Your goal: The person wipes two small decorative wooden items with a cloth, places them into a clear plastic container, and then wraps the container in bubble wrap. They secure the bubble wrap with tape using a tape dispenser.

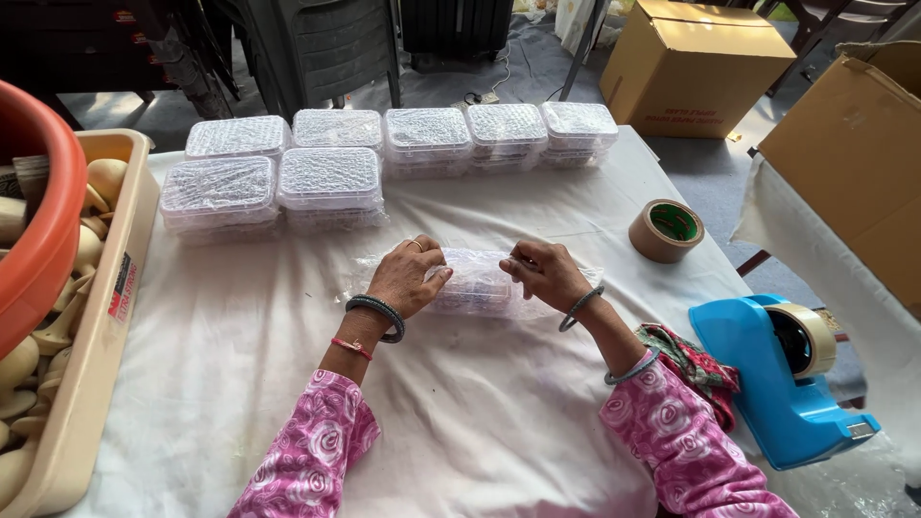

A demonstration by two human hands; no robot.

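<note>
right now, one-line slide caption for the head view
Both hands, left and right, press bubble wrap around a clear box on a white tablecloth.

The wrapped box lies in the middle of the surface. The left hand is on its left end and the right hand is on its right end. Behind it, at the far edge, sit the wrapped packs in two rows, side by side. The tape roll lies to the right of the hands. The tape holder sits nearer, at the right edge. The tray runs along the left edge, with the tub on it. The cardboard boxes stand behind the surface, on the right.
</note>
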